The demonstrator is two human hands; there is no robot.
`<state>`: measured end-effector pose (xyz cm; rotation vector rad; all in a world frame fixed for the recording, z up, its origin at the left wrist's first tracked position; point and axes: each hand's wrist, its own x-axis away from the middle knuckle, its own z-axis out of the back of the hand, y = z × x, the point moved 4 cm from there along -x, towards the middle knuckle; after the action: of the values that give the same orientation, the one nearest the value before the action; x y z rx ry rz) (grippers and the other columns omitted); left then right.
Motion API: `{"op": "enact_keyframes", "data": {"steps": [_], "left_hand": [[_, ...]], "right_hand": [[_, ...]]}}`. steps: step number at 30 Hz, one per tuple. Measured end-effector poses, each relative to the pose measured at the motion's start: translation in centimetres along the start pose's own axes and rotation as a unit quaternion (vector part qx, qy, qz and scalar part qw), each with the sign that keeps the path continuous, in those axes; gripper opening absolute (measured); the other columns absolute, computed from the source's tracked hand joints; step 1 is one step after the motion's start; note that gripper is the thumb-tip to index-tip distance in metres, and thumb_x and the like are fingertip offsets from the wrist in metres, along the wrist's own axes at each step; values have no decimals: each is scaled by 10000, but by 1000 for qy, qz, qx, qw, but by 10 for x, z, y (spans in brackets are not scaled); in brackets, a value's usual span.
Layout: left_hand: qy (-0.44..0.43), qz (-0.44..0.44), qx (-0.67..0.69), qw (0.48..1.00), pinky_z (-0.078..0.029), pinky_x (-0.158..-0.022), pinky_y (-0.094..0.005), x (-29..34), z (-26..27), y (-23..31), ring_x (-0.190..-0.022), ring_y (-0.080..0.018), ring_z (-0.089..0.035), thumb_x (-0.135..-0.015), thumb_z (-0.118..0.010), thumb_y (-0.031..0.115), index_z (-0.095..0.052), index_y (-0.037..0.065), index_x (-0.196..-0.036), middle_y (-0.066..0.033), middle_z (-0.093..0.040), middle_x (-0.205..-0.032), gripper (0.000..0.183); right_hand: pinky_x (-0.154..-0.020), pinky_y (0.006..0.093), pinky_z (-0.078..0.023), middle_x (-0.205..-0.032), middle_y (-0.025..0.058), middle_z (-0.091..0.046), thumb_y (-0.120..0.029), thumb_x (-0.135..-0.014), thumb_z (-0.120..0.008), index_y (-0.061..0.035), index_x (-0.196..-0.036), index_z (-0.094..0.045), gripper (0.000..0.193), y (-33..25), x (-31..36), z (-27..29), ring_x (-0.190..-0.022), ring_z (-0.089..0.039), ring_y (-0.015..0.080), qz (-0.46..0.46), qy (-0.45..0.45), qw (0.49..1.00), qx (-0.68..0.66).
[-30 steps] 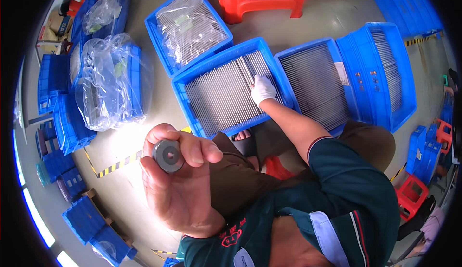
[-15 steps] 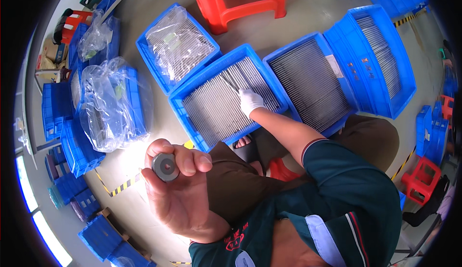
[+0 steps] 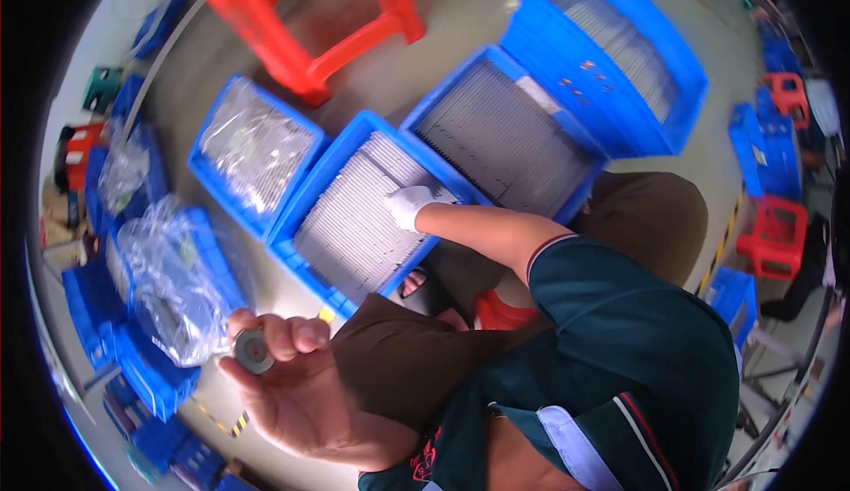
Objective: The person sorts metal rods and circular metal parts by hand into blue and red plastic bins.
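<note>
My bare left hand [image 3: 297,389] holds up a thick grey metal ring [image 3: 253,352] with a small round hole, pinched between thumb and fingers at the lower left. My right hand [image 3: 409,207], in a white glove, reaches into a blue crate [image 3: 282,241] in the middle. That crate is filled with rows of thin metal rods [image 3: 354,225] lying side by side. The gloved fingertips are drawn together at the rods beside a dark gap in the rows; whether a rod is between them is hidden.
Another rod-filled crate [image 3: 580,208] adjoins on the right, with a tilted blue crate [image 3: 611,110] beyond. A plastic-covered crate [image 3: 204,168] stands left. A red stool [image 3: 354,48] is at the top. More crates under clear plastic [image 3: 168,270] line the left side.
The view has turned and shifted, so the crates and stool sit differently in the picture. My left hand still pinches the ring; the gloved right hand stays at the rods.
</note>
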<state>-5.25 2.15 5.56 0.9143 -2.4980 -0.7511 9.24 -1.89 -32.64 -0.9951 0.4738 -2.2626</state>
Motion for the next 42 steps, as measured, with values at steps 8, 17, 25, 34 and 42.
{"op": "enact_keyframes", "data": {"steps": [8, 17, 25, 34, 42], "left_hand": [[-54, 73, -7, 996, -343, -720, -355, -14, -22, -24, -764, -223, -449, -946, -460, 322, -397, 14, -1119, -79, -440, -794, 358], [-89, 153, -51, 983, -344, -772, -354, -34, -40, -70, -837, -216, -457, -956, -450, 276, -390, 39, -1103, -83, -453, -851, 286], [-65, 148, -58, 985, -376, -787, -365, -38, -34, -82, -877, -239, -505, -963, -430, 277, -406, 33, -1093, -102, -474, -880, 277], [-82, 151, -88, 981, -392, -828, -373, -34, -40, -82, -908, -242, -507, -964, -424, 285, -413, 34, -1099, -108, -496, -900, 286], [-124, 138, -102, 977, -429, -830, -339, -33, -34, -72, -923, -236, -527, -962, -424, 305, -472, 10, -1093, -108, -547, -919, 326]], "right_hand": [[-695, 428, -506, -819, 163, -625, -94, -756, -509, -52, -845, -594, 130, 73, 54, 167, -811, -624, 322, 231, 134, 931, 248], [-720, 365, -499, -968, 141, -578, -103, -763, -504, -20, -855, -584, 148, 231, 86, 193, -938, -570, 279, 273, 209, 817, 464], [-596, 339, -495, -731, 86, -600, -167, -761, -512, -72, -748, -626, 149, 230, 50, 189, -689, -611, 225, 296, 120, 789, 525], [-632, 391, -526, -764, 162, -647, -100, -740, -521, -21, -709, -663, 165, 213, 54, 201, -720, -655, 303, 225, 6, 876, 425], [-731, 447, -490, -877, 192, -634, -240, -870, -509, -25, -984, -578, 253, 161, 152, 229, -852, -626, 348, 54, -125, 924, 358]]}}
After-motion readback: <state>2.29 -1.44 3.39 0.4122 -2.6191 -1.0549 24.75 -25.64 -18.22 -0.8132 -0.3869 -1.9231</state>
